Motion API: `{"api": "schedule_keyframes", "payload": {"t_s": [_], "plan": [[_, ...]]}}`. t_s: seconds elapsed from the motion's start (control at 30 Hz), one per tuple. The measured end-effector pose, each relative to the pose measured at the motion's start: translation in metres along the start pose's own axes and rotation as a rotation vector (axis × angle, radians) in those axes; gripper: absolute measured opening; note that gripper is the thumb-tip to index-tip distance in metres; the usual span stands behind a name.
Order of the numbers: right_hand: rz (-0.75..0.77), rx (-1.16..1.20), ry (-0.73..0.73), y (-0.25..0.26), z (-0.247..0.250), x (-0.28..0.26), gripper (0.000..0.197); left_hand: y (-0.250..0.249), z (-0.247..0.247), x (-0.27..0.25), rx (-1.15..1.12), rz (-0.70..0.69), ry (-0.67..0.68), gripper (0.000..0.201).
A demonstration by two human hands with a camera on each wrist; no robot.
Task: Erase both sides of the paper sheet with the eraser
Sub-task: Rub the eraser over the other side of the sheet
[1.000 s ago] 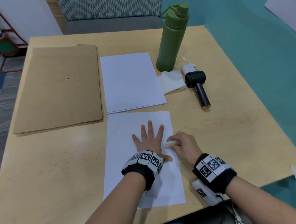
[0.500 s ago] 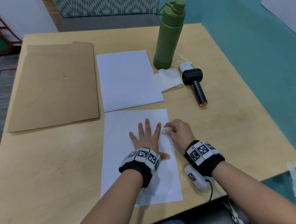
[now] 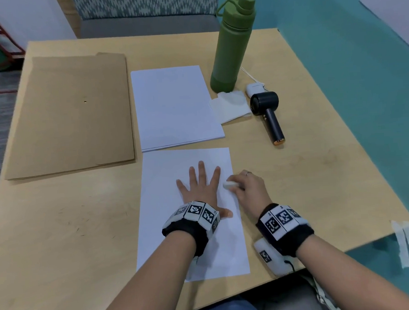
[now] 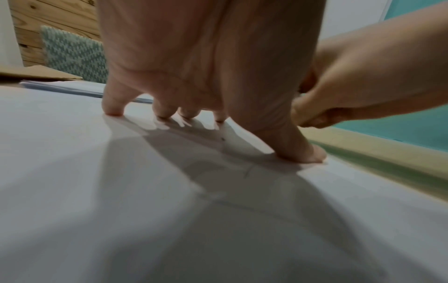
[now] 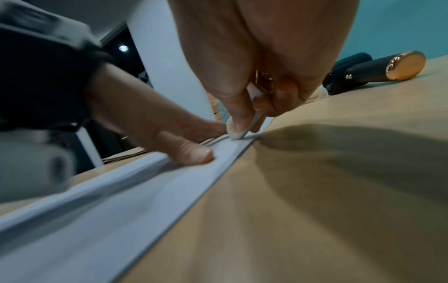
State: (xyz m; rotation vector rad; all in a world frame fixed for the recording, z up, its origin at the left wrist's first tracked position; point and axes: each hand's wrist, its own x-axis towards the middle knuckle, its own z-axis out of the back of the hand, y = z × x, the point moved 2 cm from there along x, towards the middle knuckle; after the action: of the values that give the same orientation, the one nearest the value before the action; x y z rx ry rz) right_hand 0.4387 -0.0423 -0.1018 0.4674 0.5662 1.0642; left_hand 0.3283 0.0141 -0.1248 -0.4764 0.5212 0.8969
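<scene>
A white paper sheet (image 3: 164,228) lies flat near the table's front edge. My left hand (image 3: 200,186) presses on it with fingers spread and straight; its fingertips (image 4: 112,111) and thumb touch the sheet (image 4: 121,210). My right hand (image 3: 248,188) pinches a small white eraser (image 3: 228,185) between thumb and fingers, tip down on the sheet's right edge beside the left hand. In the right wrist view the eraser (image 5: 244,130) touches the paper (image 5: 121,191) close to its border with the table.
A stack of white paper (image 3: 175,106) lies behind the sheet, a brown folder (image 3: 73,114) to its left. A green bottle (image 3: 233,44), a tissue (image 3: 229,106), a white charger (image 3: 254,89) and a dark handheld fan (image 3: 270,113) sit at the back right. Table edge (image 3: 346,249) runs close on the right.
My right hand with the eraser has moved up the sheet's right edge, away from me. The left hand stays pressed on the paper.
</scene>
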Motion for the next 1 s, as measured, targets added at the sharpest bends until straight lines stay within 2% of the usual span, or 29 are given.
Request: {"api": "schedule_keyframes", "payload": {"t_s": [0.1,0.17,0.3,0.4,0.5,0.57,0.77,0.87,1.0], "plan": [[0.037,-0.023,0.08,-0.007,0.0,-0.026,0.021,0.0,0.0,0.0,0.0,0.005,-0.001,0.116],[0.031,-0.043,0.116,-0.005,0.003,-0.021,0.021,0.0,-0.001,0.0,0.002,0.001,0.003,0.116],[-0.008,-0.035,0.035,0.003,0.006,0.019,0.02,0.0,0.0,0.0,-0.001,-0.006,0.007,0.115],[-0.027,0.005,-0.017,0.006,0.002,0.013,0.022,0.0,0.0,0.0,-0.004,-0.003,0.001,0.116],[0.026,0.0,0.107,0.009,-0.004,-0.022,0.018,0.0,0.0,-0.001,-0.011,0.002,-0.013,0.114],[0.047,-0.007,0.187,0.012,-0.003,-0.028,0.019,0.0,-0.001,-0.001,-0.01,0.003,-0.018,0.113],[-0.022,-0.038,0.044,0.02,0.003,0.031,0.022,0.001,0.003,-0.002,-0.001,0.019,0.0,0.119],[-0.028,-0.044,0.025,0.019,-0.005,0.017,0.023,0.001,0.003,-0.002,-0.011,0.04,-0.008,0.124],[0.032,-0.048,0.159,0.015,-0.008,-0.015,0.018,0.0,0.002,-0.001,-0.024,0.057,-0.009,0.123]]}}
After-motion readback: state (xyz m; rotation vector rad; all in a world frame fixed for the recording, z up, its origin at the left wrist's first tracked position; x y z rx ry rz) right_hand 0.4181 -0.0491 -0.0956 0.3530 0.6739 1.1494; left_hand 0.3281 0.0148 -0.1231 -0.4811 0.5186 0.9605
